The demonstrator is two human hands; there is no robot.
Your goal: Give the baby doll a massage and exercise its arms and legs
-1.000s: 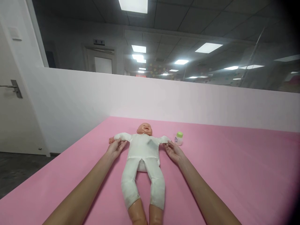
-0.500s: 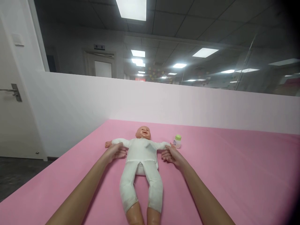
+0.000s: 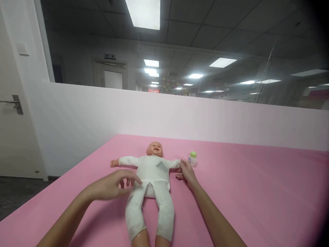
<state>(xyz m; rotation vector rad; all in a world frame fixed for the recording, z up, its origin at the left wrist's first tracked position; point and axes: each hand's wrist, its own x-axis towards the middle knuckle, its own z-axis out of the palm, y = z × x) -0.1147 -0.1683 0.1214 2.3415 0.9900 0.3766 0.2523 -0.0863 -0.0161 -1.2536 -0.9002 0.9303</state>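
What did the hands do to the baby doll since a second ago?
The left hand let go of the doll's arm and drew back toward its hip, fingers now spread. The right hand stayed at the doll's other sleeve end. The doll stays on its back on the pink mat, and the little green-capped bottle has not moved.

Both forearms are seen bare to the frame's lower edge, with no sleeve showing. No ring, watch or bracelet is worn on the left hand (image 3: 109, 187) or the right hand (image 3: 187, 173).
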